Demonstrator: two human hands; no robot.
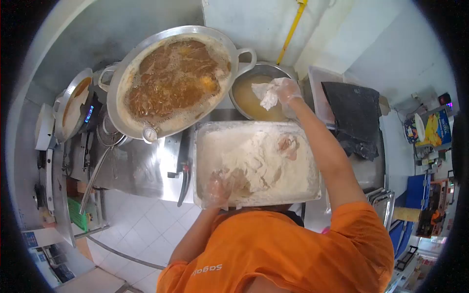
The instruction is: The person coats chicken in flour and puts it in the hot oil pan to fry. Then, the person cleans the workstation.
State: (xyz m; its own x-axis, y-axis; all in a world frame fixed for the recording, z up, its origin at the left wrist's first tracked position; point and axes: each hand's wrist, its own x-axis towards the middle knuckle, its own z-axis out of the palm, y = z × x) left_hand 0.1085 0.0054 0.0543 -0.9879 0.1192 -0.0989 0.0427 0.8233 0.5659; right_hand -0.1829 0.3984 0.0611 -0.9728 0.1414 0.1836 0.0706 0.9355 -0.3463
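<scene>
My right hand (288, 90), in a clear plastic glove, is closed on a flour-coated piece of meat (266, 95). It holds the piece above a round metal bowl (236, 103) of cloudy, yellowish liquid. My left hand (217, 189), gloved too and dusted with flour, rests at the near left of a rectangular tray (257, 199). Its fingers look loosely apart at the flour (259, 158), beside a damp, greyish patch. Another piece of meat (288, 148), pinkish and partly covered, lies in the flour at the tray's far right.
A big two-handled pan (113, 102) of bubbling brown oil stands at the back left, a round thermometer (150, 134) at its rim. A wire strainer (108, 134) lies left of it. Right of the bowl are a plastic container (320, 80) and a black sheet (352, 115).
</scene>
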